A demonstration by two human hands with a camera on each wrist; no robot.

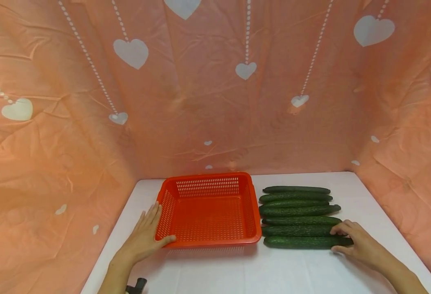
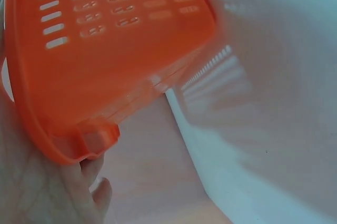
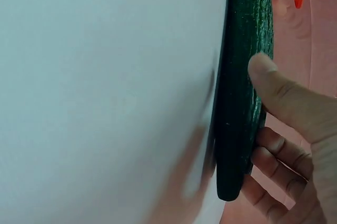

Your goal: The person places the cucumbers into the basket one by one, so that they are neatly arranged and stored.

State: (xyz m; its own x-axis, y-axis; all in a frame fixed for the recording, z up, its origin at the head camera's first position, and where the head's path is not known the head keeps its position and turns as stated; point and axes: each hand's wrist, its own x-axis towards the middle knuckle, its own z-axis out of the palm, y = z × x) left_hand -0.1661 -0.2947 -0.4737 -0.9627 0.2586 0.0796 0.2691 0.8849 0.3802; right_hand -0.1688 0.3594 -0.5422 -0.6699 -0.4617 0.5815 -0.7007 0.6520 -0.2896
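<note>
My left hand (image 1: 143, 237) rests against the left side of a red-orange plastic basket (image 1: 257, 228). Its fingers are straight along the outer wall and its thumb lies on the front left corner; in the left wrist view, fingers show beyond the basket's rim (image 2: 31, 113). At the right, my right hand (image 1: 358, 243) holds the end of the nearest cucumber (image 1: 300, 242), thumb on the near side and fingers bent over the far side. The right wrist view shows this cucumber (image 3: 239, 103) lying on the white surface between thumb and fingers.
Several other cucumbers (image 1: 298, 210) lie side by side behind the nearest one, right of the basket. A white tabletop (image 1: 274, 273) lies beneath everything. Orange cloth (image 1: 201, 102) with white hearts stands behind and at both sides. A black object (image 1: 138, 286) shows below the left forearm.
</note>
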